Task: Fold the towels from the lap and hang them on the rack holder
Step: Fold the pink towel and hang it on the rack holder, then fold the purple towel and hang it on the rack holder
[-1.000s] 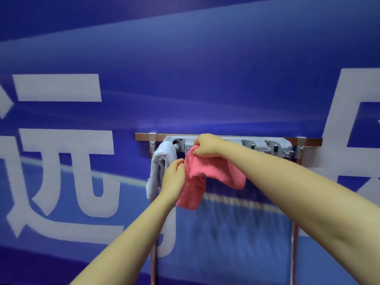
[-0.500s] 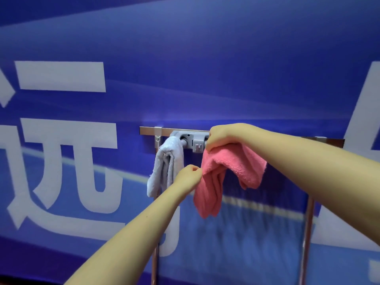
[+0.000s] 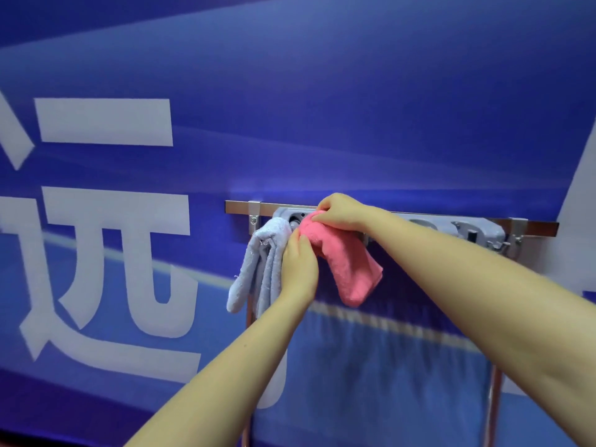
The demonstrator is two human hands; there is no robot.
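Note:
A grey rack holder [image 3: 477,232] with several clips is fixed on a metal rail [image 3: 238,207] against the blue wall. A pale grey-blue towel [image 3: 261,269] hangs from the leftmost clip. Right beside it is a pink towel [image 3: 345,266], its top pressed against the holder. My right hand [image 3: 342,212] pinches the pink towel's top edge at the holder. My left hand [image 3: 300,269] grips the same towel's left side just below, between the two towels. The clip behind the pink towel is hidden.
A blue banner [image 3: 322,108] with large white characters fills the background. Two chrome uprights [image 3: 493,411] stand below the rail ends. Further clips at the right of the holder hold nothing.
The pink towel's top has been pushed up and left against the holder, next to the grey-blue towel. My left hand rose from the towel's hanging edge to its upper left side.

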